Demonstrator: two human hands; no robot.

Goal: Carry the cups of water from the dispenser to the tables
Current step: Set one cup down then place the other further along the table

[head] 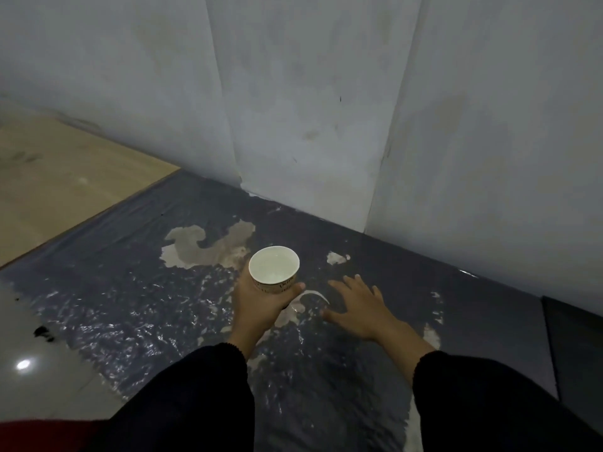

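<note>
Item: paper cup (274, 268), white inside, printed lettering on the outer wall. It is sitting upright in the left hand (257, 305), well above the floor (130, 282), near the middle of the view. Long axis is running vertical, mouth pointing up toward the camera; the rim is reading as a near-full circle. The pale interior is suggesting water, though the level is hard to judge.

Left hand: curling closed around the lower wall of the cup, thumb pressing across the near side, fingers wrapping behind out of sight. The low grip is probably keeping the rim level and the fingers clear of the water.

Right hand (355, 308): spreading open, palm down, holding nothing; it is hovering just beside the cup, likely steadying balance or standing ready to support.

Sleeves (195, 396): dark, covering both forearms.

Surroundings: dark sheet flooring, wrinkled and worn through to pale patches; wall (310, 109) panels rising directly ahead. Neither the dispenser nor a table is showing, so the cup is judged to be in transit.
</note>
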